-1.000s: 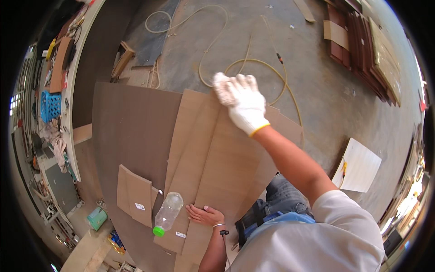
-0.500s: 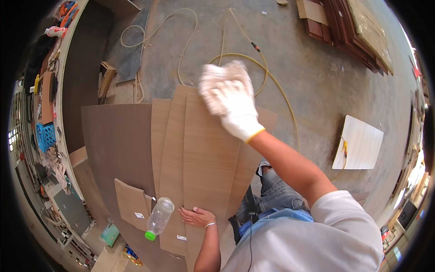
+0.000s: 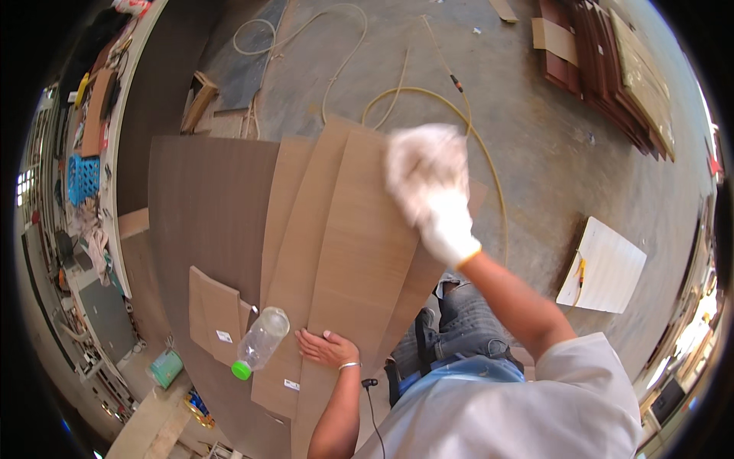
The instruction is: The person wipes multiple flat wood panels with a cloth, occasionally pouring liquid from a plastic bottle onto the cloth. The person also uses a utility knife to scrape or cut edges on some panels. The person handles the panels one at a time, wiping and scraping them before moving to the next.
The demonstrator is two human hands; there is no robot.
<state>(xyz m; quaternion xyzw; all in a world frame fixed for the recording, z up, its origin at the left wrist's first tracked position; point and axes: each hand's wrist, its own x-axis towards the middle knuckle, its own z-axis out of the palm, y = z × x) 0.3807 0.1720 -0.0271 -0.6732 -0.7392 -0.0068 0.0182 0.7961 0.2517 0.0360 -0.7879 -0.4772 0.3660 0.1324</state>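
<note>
My bare left hand (image 3: 329, 349) lies flat on the top brown wood-grain board (image 3: 363, 245), fingers outstretched, a thin bracelet on its wrist. My right hand (image 3: 446, 223), in a white work glove with a yellow cuff edge, is at the board's far right edge. It holds a bunched whitish-pink cloth (image 3: 425, 157), smeared by motion; whether the cloth touches the board I cannot tell. Left of my left hand lies a clear plastic bottle (image 3: 264, 336) with a green cap. Beside the bottle are small brown panels (image 3: 211, 310). More boards fan out beneath, over a darker brown sheet (image 3: 206, 206).
A yellow hose (image 3: 495, 180) loops across the concrete floor. Reddish-brown panels (image 3: 596, 69) are stacked at the far right. A white board (image 3: 604, 268) lies on the floor at right. On the left, a shelf carries a blue basket (image 3: 84, 180) and assorted items.
My right hand with the cloth has moved right and nearer, toward the board's right edge. My left hand stays flat on the board. The whole view has shifted slightly.
</note>
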